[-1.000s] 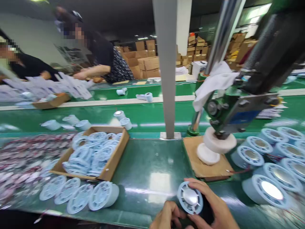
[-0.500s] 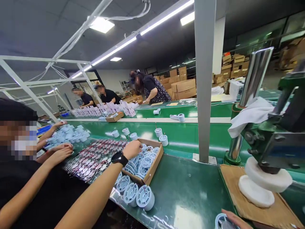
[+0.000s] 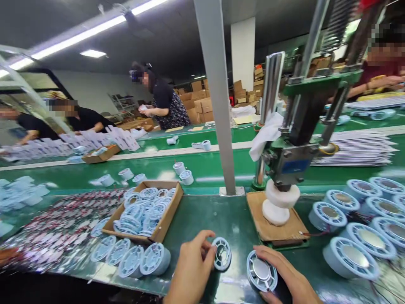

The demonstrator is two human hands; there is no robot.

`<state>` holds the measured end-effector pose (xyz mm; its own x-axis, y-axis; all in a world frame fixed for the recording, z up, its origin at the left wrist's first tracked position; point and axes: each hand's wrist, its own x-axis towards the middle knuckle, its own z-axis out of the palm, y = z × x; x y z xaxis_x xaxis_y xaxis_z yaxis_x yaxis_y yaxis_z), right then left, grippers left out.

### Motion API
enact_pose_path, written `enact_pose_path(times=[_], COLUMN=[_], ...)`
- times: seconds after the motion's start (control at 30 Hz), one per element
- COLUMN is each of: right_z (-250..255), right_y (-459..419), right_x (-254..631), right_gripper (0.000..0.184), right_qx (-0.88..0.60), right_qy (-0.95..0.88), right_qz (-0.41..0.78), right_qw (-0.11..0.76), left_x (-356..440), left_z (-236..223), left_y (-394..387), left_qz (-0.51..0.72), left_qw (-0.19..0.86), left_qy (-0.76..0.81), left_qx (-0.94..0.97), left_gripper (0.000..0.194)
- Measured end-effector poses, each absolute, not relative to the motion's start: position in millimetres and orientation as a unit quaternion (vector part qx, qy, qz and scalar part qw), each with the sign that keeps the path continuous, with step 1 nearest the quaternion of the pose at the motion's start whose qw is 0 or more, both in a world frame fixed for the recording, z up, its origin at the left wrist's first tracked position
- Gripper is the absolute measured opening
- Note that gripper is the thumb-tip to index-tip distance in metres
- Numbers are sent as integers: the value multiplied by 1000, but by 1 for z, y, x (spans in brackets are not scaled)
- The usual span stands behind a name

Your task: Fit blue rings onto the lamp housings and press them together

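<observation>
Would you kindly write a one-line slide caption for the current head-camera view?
Left hand holds a pale-blue ring; right hand grips a pale-blue housing with a silvery disc, near a green press.

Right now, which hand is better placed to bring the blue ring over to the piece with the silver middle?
Probably the left hand: it pinches the blue ring by its edge, close to the silver-middled piece but apart from it. The right hand is busy holding that piece.

Ring [image 3: 229, 255] & housing [image 3: 250, 270] are lt. blue, disc [image 3: 261, 269] silver, tabletop [image 3: 205, 217] grn, carton [image 3: 169, 218] brn, garment [image 3: 176, 113] blk/wht speckled.
</observation>
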<state>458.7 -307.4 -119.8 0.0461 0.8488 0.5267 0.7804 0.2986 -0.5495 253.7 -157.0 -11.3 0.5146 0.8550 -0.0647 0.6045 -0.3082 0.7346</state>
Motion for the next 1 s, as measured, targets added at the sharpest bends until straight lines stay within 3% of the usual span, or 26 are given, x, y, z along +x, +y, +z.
enact_pose_path(times=[0.1, 0.33, 0.43, 0.6, 0.8, 1.0], right_z=[-112, -111, -114, -111, -111, -115], right_y=[-319, -329, -326, -316, -316, -318], right_x=[467, 460, 448, 429, 423, 423], right_gripper=[59, 62, 69, 73, 64, 65], right_qx=[-618, -658, -677, -646, -662, -678], right_qy=[-679, -646, -617, -595, -562, -560], right_qz=[45, 69, 58, 62, 60, 40], right_qw=[392, 380, 397, 474, 492, 474], left_x=[267, 253, 251, 271, 295, 298], left_z=[-40, -59, -66, -57, -52, -59], left_y=[-178, -182, -185, -203, -223, -229], left_qz=[155, 177, 195, 280, 286, 306], left_qw=[295, 147, 179, 277, 223, 251], left_qy=[465, 372, 383, 309, 276, 308], left_qx=[820, 899, 885, 865, 890, 865], left_gripper=[31, 49, 49, 77, 82, 73])
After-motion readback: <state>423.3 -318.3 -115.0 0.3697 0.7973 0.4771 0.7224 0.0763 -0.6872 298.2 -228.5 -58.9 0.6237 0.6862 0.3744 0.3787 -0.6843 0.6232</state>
